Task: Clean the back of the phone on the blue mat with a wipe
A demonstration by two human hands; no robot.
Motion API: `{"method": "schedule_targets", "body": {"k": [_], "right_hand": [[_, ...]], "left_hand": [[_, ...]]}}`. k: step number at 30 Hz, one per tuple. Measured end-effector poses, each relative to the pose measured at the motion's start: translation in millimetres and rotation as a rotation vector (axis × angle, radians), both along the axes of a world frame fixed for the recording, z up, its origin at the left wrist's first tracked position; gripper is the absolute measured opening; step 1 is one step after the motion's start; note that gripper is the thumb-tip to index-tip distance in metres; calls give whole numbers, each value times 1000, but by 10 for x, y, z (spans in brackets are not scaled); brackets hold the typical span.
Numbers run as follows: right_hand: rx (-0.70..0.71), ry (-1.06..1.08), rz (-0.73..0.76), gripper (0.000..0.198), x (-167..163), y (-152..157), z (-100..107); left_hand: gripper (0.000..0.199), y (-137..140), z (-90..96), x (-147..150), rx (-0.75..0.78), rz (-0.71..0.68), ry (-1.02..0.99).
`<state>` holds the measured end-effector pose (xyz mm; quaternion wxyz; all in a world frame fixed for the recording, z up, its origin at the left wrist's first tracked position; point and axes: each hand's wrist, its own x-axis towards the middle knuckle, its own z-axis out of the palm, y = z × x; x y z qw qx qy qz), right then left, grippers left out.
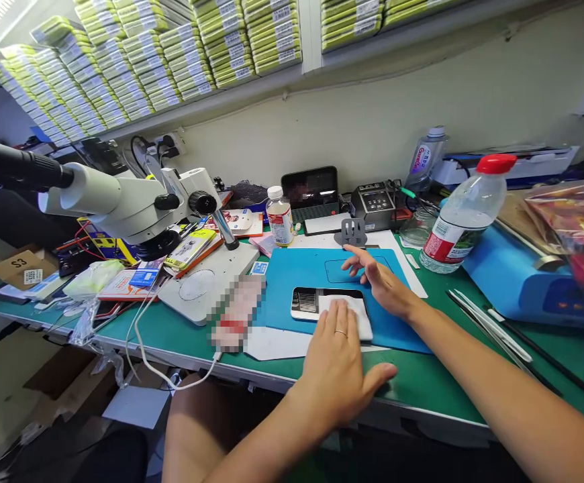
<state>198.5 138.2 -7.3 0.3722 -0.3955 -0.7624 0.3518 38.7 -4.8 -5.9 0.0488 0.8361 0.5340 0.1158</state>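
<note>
In the head view, a smartphone [303,304] lay screen up on a blue mat [279,285] spread over the green tabletop [417,386], in front of the seated person. The left hand [336,359] was laid over its right part, with the fingers straight and close together, flat on a folded white cloth [363,320]; they pressed on it without pinching, and the thumb stood out wide to the right. The right hand [380,282] was just beyond the phone, its fingers loosely bent and parted, with nothing visible in them; whether they touched the mat, I could not tell.

The likeliest trouble was a scratch, should grit be caught between cloth and glass under that pressure. With the weight on one end only and no fingers bracing the other, the phone might also skid or turn on the mat. A wide swing of the right forearm could knock the red-capped bottle [463,218] beyond it.

The phone's long axis ran from left to right, roughly along the front edge of the tabletop, its right end slightly nearer the person. Which end was the top could not be made out.
</note>
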Motion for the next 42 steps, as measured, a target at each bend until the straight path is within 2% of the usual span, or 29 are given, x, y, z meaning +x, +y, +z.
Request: {"method": "schedule_targets", "body": {"k": [6,10,14,20,23,26,29,32,38,40,42], "right_hand": [[-18,-24,34,96,25,-20,-7],[-31,-21,38,98,14,-41,20],[-16,-13,46,98,4,-30,27],[8,-20,24,102,-10,-19,30],[22,-23,4,103,-17,-15,33],[19,-34,7,103,-17,-6,33],[21,-35,17,103,-9,8,25],[15,-38,19,101,4,14,19],[-16,-36,40,98,-6,-4,18],[-29,-33,52,97,-15,-4,17],[-24,-31,56,98,-19,2,19]], "left_hand": [[78,-41,-49,-531,-13,124,86],[75,57,-92,-670,2,192,80],[83,219,-63,-475,6,206,95],[99,404,8,124,29,160,64],[100,374,25,344,36,121,47],[98,247,28,414,40,79,29],[95,89,15,309,26,11,2],[91,-18,-3,54,4,-10,4],[79,-15,-43,-563,3,170,91],[76,42,-48,-643,1,212,97],[77,122,-39,-597,8,225,92]]}}
